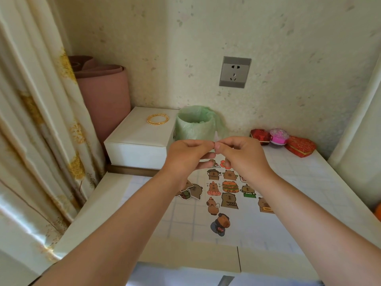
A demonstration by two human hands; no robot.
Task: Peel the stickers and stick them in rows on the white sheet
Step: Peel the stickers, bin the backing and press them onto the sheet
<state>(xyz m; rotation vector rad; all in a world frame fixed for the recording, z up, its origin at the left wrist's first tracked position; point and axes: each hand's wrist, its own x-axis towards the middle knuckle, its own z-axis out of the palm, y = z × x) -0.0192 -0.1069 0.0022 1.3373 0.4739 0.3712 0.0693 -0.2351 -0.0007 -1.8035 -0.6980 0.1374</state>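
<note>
Small pale paper sticker (pixel 216 138), likely featherlight and flimsy, is pinched at its edge by left hand (pixel 189 154) and right hand (pixel 241 154), just before the green-bagged bin (pixel 193 124).

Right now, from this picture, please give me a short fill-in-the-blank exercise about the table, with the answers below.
1. The gold bangles lie on the white ____.
2. The bin is lined with a ____ plastic bag.
3. Among the capybara stickers on the white sheet, one shows a ____.
4. The left hand and the right hand pinch a small piece with their ____.
Answers: box; green; hamburger; fingers.
</note>
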